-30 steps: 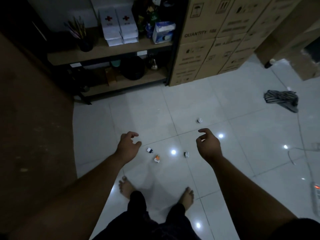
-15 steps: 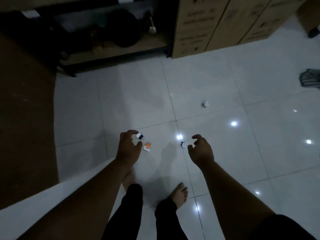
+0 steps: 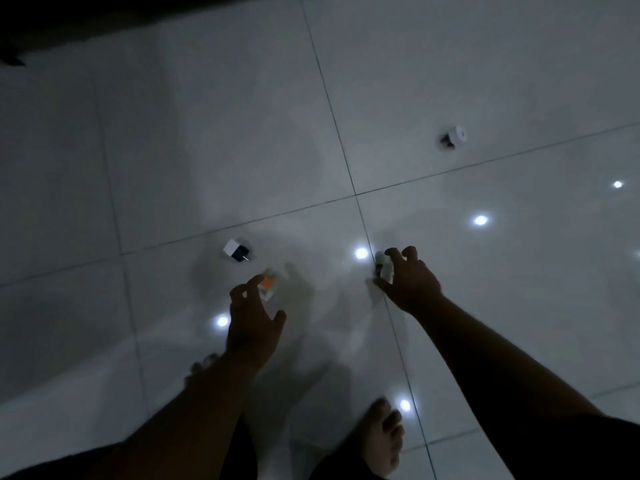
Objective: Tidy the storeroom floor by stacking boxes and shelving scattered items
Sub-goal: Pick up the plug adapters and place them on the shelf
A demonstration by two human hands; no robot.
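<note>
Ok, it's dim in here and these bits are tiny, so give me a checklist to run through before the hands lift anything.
1. Grip of the right hand on the small white item: cannot tell; its fingers curl round the item, but contact is blurred.
2. Grip of the left hand on the small orange-and-white box: not ok; fingers are spread over it, not closed.
3. The small white-and-black box accounted for: ok; it lies on the glossy white tiled floor, apart from both hands.
4. The small white round item accounted for: ok; it lies farther off, untouched.
5. The bare foot clear of the items: ok.
</note>
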